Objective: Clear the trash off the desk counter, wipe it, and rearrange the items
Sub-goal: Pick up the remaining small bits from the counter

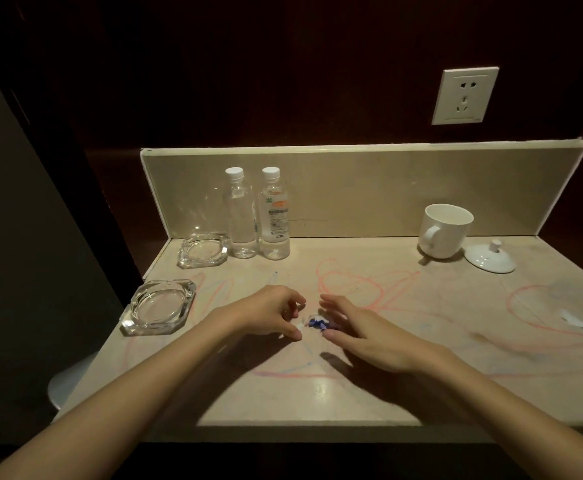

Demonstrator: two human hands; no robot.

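Note:
A small pile of blue and white paper scraps (316, 323) lies in the middle of the beige counter (317, 393), which is scribbled with red and blue marks. My left hand (266, 311) is cupped just left of the pile, fingers curved, thumb tip at a white scrap. My right hand (362, 336) lies just right of the pile with fingers stretched out, fingertips touching the scraps; it is motion-blurred. Another white scrap (574, 322) lies far right.
Two glass ashtrays (158, 311) (203, 251) sit at the left. Two water bottles (240, 216) (275, 216) stand by the backsplash. A white mug (442, 237) and its lid (490, 258) are at the back right. A wall socket (465, 95) is above.

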